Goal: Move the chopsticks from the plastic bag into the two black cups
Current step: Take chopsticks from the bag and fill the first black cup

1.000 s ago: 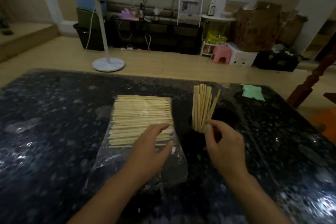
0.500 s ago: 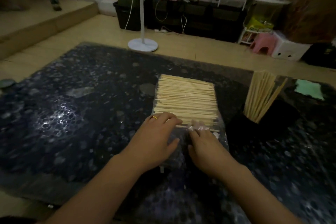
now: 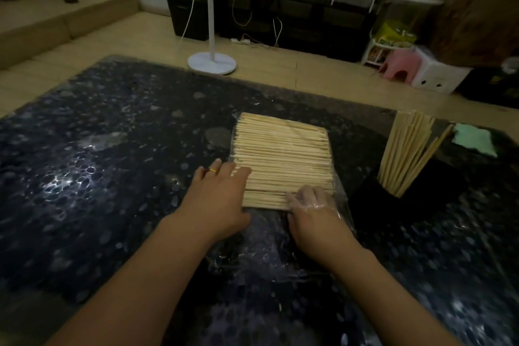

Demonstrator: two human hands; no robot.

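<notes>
A flat stack of pale wooden chopsticks (image 3: 282, 154) lies in a clear plastic bag (image 3: 269, 255) on the dark speckled table (image 3: 98, 163). My left hand (image 3: 219, 199), with a gold ring, rests with straight fingers on the stack's near left corner. The fingers of my right hand (image 3: 314, 219) are inside the bag's open mouth under the film, curled onto the nearest chopsticks. To the right, a black cup (image 3: 373, 199) holds a leaning bundle of chopsticks (image 3: 407, 149). I cannot make out a second black cup against the dark table.
A green cloth (image 3: 474, 140) lies at the table's far right. Beyond the far edge, a white fan stand (image 3: 212, 63) is on the floor, with a pink stool (image 3: 397, 66) and shelves behind it.
My right hand left the cup's chopsticks, moved left to the bag and slid its fingers under the film. My left hand shifted to the stack's left corner. The view turned left.
</notes>
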